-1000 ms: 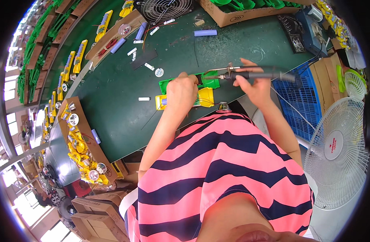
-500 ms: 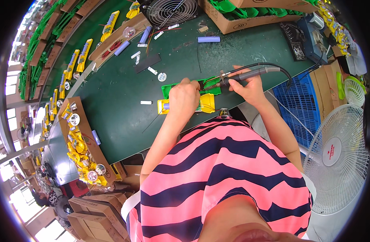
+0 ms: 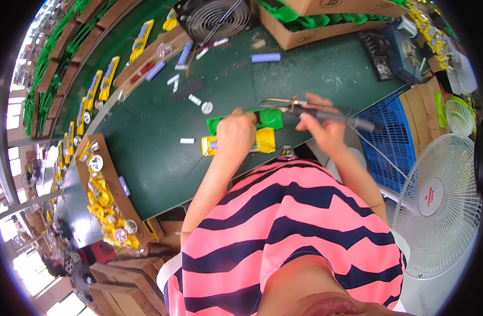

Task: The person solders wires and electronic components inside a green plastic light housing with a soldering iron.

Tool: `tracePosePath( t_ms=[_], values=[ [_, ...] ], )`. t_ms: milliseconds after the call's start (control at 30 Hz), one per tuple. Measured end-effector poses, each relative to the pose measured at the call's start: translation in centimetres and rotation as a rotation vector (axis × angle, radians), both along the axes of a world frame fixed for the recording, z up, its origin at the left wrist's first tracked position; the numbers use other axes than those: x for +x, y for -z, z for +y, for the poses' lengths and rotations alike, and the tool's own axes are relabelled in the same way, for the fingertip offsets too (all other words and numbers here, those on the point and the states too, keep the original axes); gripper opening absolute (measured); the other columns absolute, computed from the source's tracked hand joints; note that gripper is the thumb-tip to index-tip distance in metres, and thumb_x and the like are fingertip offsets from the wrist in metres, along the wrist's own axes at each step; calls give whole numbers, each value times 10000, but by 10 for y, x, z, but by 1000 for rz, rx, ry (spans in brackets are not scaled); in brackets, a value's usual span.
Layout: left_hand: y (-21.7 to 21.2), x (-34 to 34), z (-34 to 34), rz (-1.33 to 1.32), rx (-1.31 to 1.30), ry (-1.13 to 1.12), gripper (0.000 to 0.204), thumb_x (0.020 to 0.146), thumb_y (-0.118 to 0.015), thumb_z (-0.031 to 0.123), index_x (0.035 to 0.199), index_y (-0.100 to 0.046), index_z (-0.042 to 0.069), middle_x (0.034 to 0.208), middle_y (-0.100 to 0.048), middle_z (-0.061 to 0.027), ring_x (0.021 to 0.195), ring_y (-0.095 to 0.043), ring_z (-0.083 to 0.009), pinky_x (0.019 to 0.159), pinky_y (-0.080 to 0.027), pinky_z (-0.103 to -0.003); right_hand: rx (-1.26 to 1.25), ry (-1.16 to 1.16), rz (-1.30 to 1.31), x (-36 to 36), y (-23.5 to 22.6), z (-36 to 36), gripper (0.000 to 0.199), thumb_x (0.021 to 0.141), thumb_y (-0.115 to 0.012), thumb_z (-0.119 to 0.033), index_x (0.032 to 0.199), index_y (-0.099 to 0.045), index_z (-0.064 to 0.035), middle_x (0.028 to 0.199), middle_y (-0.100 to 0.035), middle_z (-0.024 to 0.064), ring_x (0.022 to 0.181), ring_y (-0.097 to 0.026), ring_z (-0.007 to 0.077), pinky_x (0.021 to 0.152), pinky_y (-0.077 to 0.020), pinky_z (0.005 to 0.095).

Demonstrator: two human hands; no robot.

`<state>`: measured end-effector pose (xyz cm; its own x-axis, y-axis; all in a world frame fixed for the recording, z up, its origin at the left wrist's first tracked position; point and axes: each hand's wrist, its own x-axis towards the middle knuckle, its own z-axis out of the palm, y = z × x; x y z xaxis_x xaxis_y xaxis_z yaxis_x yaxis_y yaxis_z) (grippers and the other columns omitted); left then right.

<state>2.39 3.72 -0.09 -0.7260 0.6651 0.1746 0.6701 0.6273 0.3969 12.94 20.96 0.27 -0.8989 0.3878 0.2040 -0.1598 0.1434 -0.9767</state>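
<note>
My left hand (image 3: 235,134) is closed at the near-middle of the bench, its fingers curled onto a green plastic casing (image 3: 271,119); what the fingertips pinch is hidden. Below that casing lies a yellow plastic casing (image 3: 265,141) with a purple battery cell (image 3: 213,145) in its left part, half under my wrist. My right hand (image 3: 328,131) grips a soldering iron (image 3: 317,112), blurred by motion. The iron's tip points left, above and apart from the green casing's right end. A thin metal piece runs alongside the tip.
Loose purple cells (image 3: 266,57), small white parts (image 3: 187,140) and a black sheet (image 3: 188,90) lie on the green bench. A box of yellow parts (image 3: 102,195) stands left, a box of green parts (image 3: 315,37) at the back. A blue soldering station (image 3: 402,55) sits back right; a fan (image 3: 436,203) stands right.
The soldering iron has lifted off the green casing and swung right and tilted in my right hand. My left hand stays on the casing. The whole view has shifted slightly.
</note>
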Motion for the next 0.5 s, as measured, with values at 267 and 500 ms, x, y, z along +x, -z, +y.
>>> tracePosePath(
  t_ms=[267,500],
  values=[
    [15,1,-2,4,-1,27,53,669,-571,91,678,-623,90,646,-539,-129,571,-564,-296,522,-443,-380,413,-257,75,4,46,-25,742,643,-726,-258,1242,-332,-68,1164,-470,112,1125,-434,253,1025,-128,521],
    [10,7,-8,-15,15,48,93,677,-579,75,729,-654,91,649,-540,-124,577,-566,-286,538,-442,-376,509,-290,40,9,43,-34,762,637,-724,-226,1255,-300,-87,1117,-491,104,1069,-472,262,1013,-100,563]
  ],
)
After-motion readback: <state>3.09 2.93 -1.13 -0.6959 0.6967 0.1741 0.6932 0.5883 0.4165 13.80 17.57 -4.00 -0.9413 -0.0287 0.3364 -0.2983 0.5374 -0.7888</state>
